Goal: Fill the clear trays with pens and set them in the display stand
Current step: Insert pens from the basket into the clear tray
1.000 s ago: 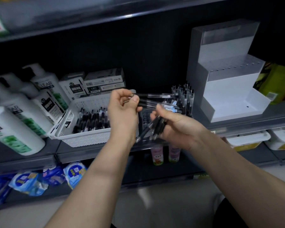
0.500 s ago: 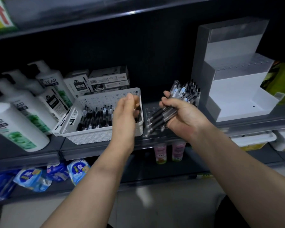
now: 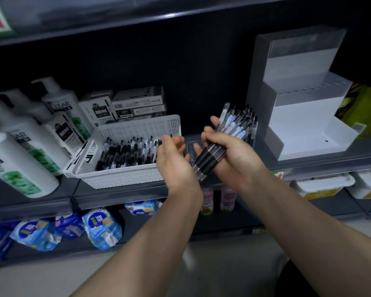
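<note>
Head view: right hand (image 3: pixel 234 159) curled round a bundle of pens (image 3: pixel 209 158), clip ends slanting toward one o'clock, likely gathered so for squaring before loading. Left hand (image 3: pixel 172 161) holding nothing, fingers loosely bent, palm turned toward the bundle's lower end, apparently ready to tap it level. Clear tray (image 3: pixel 191 146) lying on the shelf (image 3: pixel 120 196) just behind both hands; white basket (image 3: pixel 124 179) of loose pens at nine o'clock; display stand (image 3: pixel 304 129), no trays in it, at two o'clock.

One left hand (image 3: pixel 173 162), one right hand (image 3: pixel 237 160), one pen bundle (image 3: pixel 210 156), one basket (image 3: pixel 137 127), one stand (image 3: pixel 304 118)
</note>
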